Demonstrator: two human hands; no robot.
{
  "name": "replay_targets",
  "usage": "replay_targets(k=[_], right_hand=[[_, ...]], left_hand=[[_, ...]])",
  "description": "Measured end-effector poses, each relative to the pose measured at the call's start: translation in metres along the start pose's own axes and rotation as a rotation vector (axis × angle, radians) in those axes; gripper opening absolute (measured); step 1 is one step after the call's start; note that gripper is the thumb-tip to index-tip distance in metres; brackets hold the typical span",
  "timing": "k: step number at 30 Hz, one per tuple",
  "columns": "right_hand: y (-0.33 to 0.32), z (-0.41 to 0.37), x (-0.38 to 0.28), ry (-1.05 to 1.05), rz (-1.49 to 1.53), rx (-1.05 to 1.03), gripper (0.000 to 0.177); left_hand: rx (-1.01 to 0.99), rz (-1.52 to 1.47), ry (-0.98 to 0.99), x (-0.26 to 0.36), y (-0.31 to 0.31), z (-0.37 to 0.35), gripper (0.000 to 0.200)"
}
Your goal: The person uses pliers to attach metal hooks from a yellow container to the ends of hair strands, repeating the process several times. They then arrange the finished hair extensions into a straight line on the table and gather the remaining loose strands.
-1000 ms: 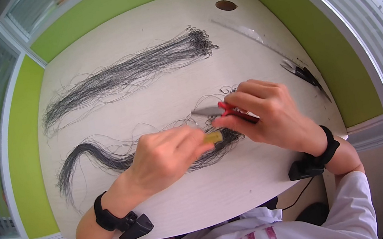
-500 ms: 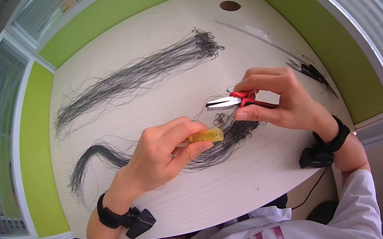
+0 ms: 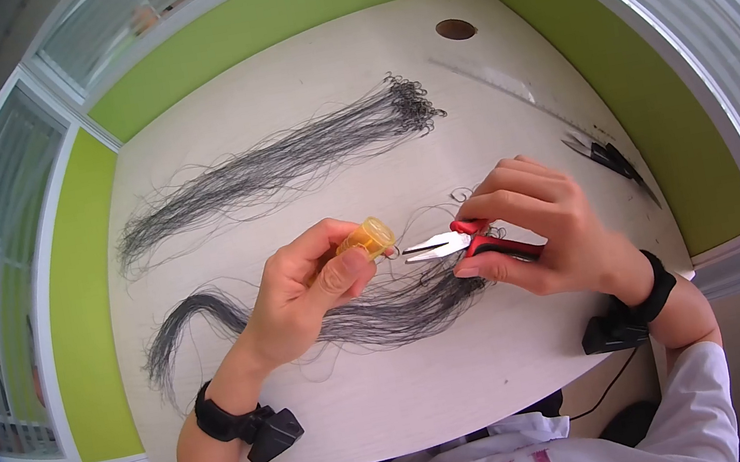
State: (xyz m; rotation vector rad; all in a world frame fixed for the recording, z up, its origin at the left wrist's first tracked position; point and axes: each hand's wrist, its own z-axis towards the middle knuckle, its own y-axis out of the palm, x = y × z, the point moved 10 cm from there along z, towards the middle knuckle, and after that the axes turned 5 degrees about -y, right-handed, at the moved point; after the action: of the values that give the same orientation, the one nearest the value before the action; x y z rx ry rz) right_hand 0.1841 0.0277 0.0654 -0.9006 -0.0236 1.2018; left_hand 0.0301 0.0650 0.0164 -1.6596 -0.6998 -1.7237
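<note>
My left hand (image 3: 301, 286) is closed around a yellow translucent handle (image 3: 367, 238), like that of a screwdriver; the rest of the tool is hidden in the palm. In my right hand (image 3: 545, 226) are small pliers (image 3: 438, 247) with red and black grips, their jaws parted and pointing left. The jaw tips are close to the left fingertips, where a small dark loop shows. Beneath both hands lies a bundle of thin black strands (image 3: 394, 318), curving across the table. Fine strands run up near the pliers, and what holds them I cannot make out.
Farther back, a second bundle of black strands (image 3: 267, 172) has curled ends at the right. A clear ruler (image 3: 503, 87) and black scissors (image 3: 613, 161) lie along the right side. Green partitions (image 3: 287, 25) enclose the table (image 3: 389, 404), which has a cable hole (image 3: 456, 29) at the back.
My left hand has turned, tilting the yellow handle's end upward and left. The pliers' tips now sit lower and nearer the left fingertips. The whole view has shifted slightly down.
</note>
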Motion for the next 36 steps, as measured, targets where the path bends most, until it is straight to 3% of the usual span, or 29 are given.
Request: replay_targets(k=[3,9,15,17,36], right_hand=[[-0.001,0.0,-0.022,-0.165,-0.308,0.044,0.036],[0.0,-0.002,-0.034,-0.197,-0.489,0.116,0.039],[0.004,-0.005,-0.034,-0.192,-0.522,0.117,0.039],[0.006,-0.005,-0.034,-0.192,-0.522,0.118,0.039],[0.003,-0.008,-0.029,-0.2,-0.594,0.151,0.036]], left_hand=[[-0.029,-0.128,-0.074,-0.007,0.001,0.001,0.027],[0.015,-0.141,-0.149,-0.015,0.002,0.002,0.028],[0.039,-0.093,-0.137,-0.015,0.002,0.003,0.037],[0.03,-0.167,-0.152,-0.017,0.002,0.002,0.028],[0.058,-0.157,-0.165,-0.019,-0.003,0.003,0.028]])
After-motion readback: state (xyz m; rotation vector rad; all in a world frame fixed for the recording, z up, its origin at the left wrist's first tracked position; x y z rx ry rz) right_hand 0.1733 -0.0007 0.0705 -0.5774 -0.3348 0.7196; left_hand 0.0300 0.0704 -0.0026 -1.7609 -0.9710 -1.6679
